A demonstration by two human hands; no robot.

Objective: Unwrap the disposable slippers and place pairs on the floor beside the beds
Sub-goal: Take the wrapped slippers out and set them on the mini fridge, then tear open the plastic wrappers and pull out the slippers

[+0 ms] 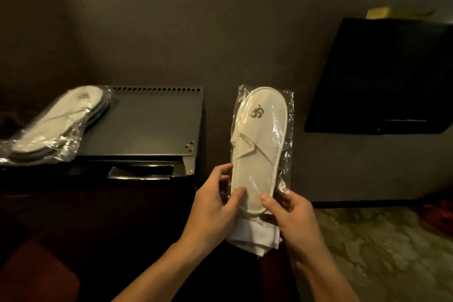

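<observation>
A white disposable slipper pack [259,140] in clear plastic wrap stands upright in front of me, toe up, with a dark logo near the toe. My left hand [215,200] grips its lower left edge, thumb on the front. Its lower right edge is pinched by my right hand [291,216], which also holds folded white material [255,235] beneath the pack. A second wrapped slipper pack [58,122] lies flat at the left, partly on a dark metal box [152,125].
The metal box sits on a dark cabinet top [98,216] against a grey wall. A black screen [384,76] leans at the right, with a yellowish object on top of it. Patterned carpet [392,252] shows at lower right.
</observation>
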